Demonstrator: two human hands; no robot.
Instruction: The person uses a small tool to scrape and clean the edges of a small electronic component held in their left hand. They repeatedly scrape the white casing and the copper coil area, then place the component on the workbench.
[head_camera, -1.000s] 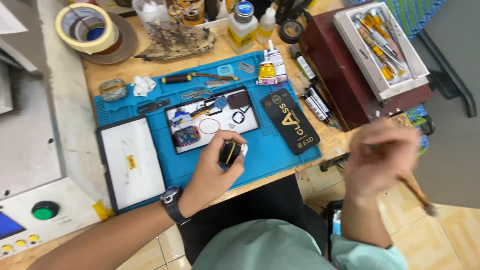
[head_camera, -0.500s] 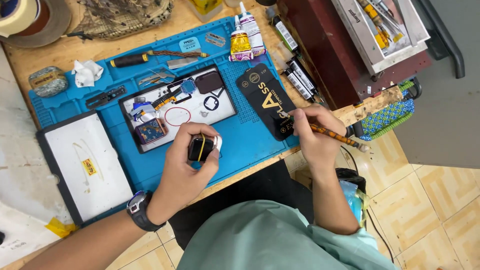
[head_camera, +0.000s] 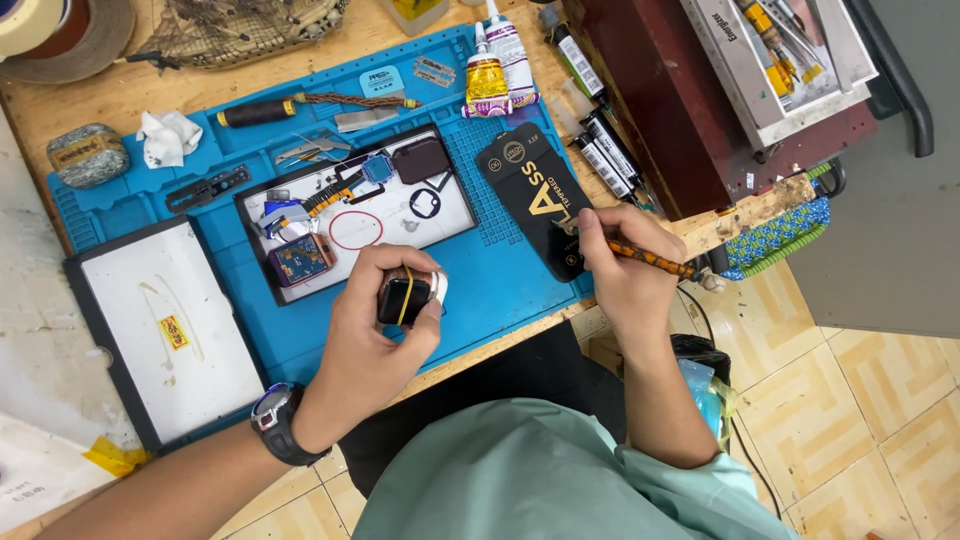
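While our left hand pinches a small black smartwatch body over the front edge of the blue mat, screen up so we can work on it, a yellow band crosses its face. Our right hand grips a slim orange-brown tool pen-style at the mat's right edge; its long axis runs left to right, tip toward the black packet.

Your left hand grips a black smartwatch body with a yellow band across it. Your right hand has an orange-and-black mottled tool. Under both, a bright blue mat; black packet with gold lettering; pale wooden bench.
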